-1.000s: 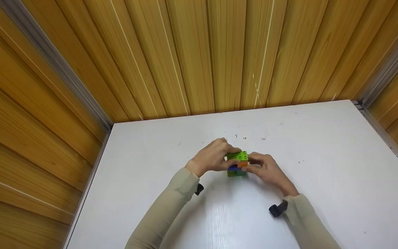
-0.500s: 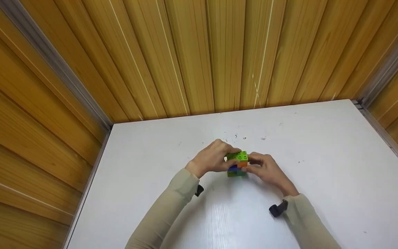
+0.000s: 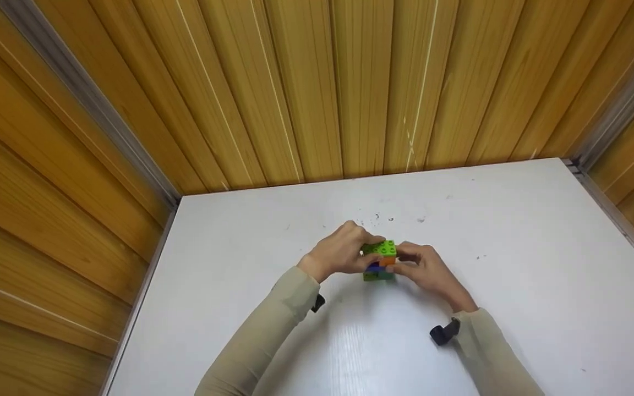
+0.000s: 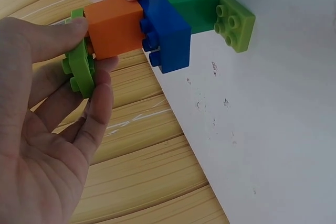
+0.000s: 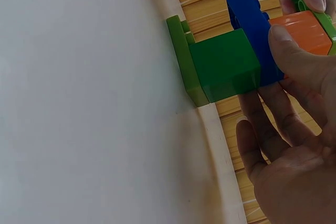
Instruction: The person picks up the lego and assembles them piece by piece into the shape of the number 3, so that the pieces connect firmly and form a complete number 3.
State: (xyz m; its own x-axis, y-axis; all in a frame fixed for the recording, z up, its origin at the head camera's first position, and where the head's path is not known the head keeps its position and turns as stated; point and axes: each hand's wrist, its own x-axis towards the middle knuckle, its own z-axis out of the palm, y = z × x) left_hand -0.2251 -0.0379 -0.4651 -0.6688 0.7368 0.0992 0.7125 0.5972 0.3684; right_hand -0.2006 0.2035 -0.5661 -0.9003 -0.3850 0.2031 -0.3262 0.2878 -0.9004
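A column of toy building bricks stands upright on the white table. Its base is a flat lime brick (image 5: 188,66), followed upward by a dark green brick (image 5: 226,66), a flat blue brick (image 4: 173,35) and an orange brick (image 4: 115,27). Topmost is another flat lime brick (image 3: 387,247), pinched between thumb and fingers of my left hand (image 3: 342,250); in the left wrist view it tilts slightly and a bit of orange stud shows under it. From the other side my right hand (image 3: 426,269) grips the column, its thumb on the orange brick near the blue one.
The white table (image 3: 240,236) has small dark marks behind the bricks. Yellow wood-look panels (image 3: 317,88) rise along its far and left edges, joined by a grey metal post (image 3: 91,99). Each wrist carries a black camera (image 3: 443,332).
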